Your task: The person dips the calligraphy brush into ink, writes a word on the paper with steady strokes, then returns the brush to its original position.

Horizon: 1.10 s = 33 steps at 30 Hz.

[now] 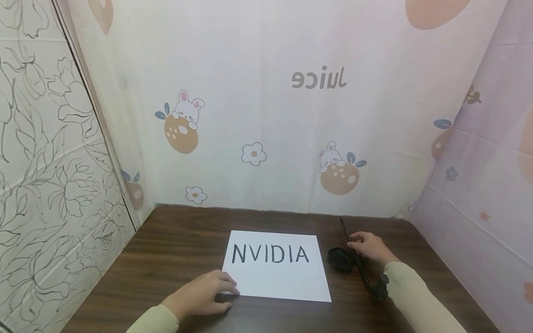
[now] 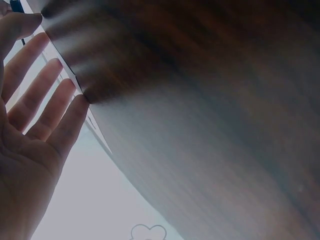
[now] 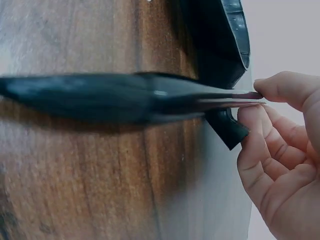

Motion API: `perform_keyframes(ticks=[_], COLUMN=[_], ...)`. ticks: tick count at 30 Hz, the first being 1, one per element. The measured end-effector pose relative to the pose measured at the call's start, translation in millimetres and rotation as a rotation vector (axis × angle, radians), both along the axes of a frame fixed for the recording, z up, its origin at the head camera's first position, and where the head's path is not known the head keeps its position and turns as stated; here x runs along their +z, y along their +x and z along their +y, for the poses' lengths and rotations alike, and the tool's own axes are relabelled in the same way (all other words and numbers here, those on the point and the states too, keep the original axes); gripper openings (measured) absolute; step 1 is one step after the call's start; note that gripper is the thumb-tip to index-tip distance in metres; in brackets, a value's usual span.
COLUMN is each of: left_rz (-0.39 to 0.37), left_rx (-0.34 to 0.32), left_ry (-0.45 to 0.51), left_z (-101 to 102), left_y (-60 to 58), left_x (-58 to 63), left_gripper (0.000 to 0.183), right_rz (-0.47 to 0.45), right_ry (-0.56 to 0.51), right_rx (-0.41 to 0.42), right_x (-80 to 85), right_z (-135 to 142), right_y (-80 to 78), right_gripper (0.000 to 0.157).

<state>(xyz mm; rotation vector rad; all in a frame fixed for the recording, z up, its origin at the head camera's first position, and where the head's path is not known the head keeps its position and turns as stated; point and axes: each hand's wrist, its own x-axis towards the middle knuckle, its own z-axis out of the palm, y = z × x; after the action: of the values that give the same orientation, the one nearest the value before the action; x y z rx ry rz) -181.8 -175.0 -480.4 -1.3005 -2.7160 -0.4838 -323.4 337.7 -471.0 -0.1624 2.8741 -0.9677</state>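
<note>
A white sheet of paper [image 1: 279, 283] lies on the table, with NVIDIA lettered on it in black. My left hand [image 1: 204, 291] rests at the sheet's lower left corner, fingers extended over its edge; the left wrist view shows the fingertips [image 2: 80, 100] along that edge. To the right of the sheet, my right hand [image 1: 370, 247] pinches the slim handle of a dark brush [image 1: 362, 272] between thumb and fingers. The brush's thick dark head [image 3: 110, 99] points back toward the wrist camera. Just left of the brush sits a round black dish [image 1: 340, 259].
The dark wood-grain table [image 1: 145, 259] meets a pale printed curtain [image 1: 258, 106] along its back edge. A panel with line-drawn flowers [image 1: 46, 138] stands on the left, and a lilac printed curtain [image 1: 479, 194] hangs on the right.
</note>
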Motion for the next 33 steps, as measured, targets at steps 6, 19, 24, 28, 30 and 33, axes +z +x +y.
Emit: perform_keyframes(ticks=[6,19,24,28,30,33], left_rz=[0.001,0.004,-0.013,-0.017,-0.019,-0.015], left_rx=[-0.004,0.001,0.006,0.009,0.011,0.011], left_ry=[0.002,-0.003,-0.005,-0.007,-0.007,-0.006], left_z=[-0.1,0.5,0.7,0.6,0.7,0.6], left_y=[-0.6,-0.6,-0.4,-0.4,-0.6,-0.8], left_x=[-0.7,-0.5,0.2,-0.1,-0.1,0.1], left_gripper=[0.021,0.021,0.021,0.021,0.021,0.021], right_rz=[-0.006,-0.007,-0.001,0.001,-0.001,0.001], right_ry=[-0.01,0.015,0.032,0.04,0.044,0.051], right_rx=[0.002,-0.01,0.0,0.009,0.007,0.013], right_x=[-0.7,-1.7,-3.5,-3.6,-3.4,-3.3], right_z=[-0.1,-1.4,-1.8,-1.6,-1.8,-2.3], right_y=[-1.6,-1.3,-1.3,-2.1,-2.7,-3.1], right_gripper=[0.048,0.044,0.042,0.042,0.042,0.043])
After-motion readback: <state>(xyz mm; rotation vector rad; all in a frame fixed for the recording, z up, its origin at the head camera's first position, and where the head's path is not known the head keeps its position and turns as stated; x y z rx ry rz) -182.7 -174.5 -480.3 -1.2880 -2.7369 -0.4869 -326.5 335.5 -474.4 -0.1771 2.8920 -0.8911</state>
